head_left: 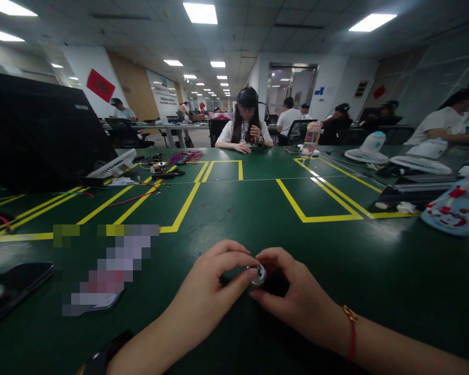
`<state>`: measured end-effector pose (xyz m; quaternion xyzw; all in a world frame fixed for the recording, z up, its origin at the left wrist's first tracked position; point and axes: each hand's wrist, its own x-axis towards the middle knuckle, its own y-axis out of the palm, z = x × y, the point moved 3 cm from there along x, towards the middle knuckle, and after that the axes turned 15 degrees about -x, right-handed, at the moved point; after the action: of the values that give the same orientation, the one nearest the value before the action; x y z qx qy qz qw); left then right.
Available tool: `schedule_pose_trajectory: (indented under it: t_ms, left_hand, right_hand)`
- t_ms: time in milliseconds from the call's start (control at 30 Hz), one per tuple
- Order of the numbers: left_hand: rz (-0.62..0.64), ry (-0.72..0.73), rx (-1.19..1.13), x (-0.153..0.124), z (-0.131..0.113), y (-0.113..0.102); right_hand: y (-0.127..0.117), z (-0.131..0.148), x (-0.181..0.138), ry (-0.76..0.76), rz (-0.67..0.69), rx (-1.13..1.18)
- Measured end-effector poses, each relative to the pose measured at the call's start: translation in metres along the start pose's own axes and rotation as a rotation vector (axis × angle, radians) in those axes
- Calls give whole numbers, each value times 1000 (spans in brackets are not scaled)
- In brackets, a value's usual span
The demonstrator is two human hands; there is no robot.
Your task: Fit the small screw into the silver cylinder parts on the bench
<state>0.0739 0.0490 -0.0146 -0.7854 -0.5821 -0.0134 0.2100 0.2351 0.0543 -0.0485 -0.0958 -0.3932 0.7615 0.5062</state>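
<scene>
I can't read the wall sign (164, 98); left hand (208, 277) and right hand (303, 297) fingers pinch a metal cylinder (261, 276) well short of the counter's (238, 211) far edge.

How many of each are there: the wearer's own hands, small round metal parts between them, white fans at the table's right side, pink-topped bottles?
Own hands (left hand, right hand): 2
Round metal part: 1
White fans: 2
Pink-topped bottle: 1
Total: 6
</scene>
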Motion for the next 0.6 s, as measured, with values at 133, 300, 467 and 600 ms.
schedule_pose_trajectory:
  t_ms: [133,300,467,600]
  left_hand:
    - [-172,-30,-29,3,3,-11]
    - [-86,-68,167,0,23,-16]
    - [97,-66,449,-6,36,-3]
    - [110,-78,407,-6,35,-8]
  right_hand:
    - [-3,2,0,-18,10,-40]
    - [-7,0,-2,1,-23,-95]
    - [-5,0,-5,2,-1,-107]
    - [-13,0,-1,41,-17,-143]
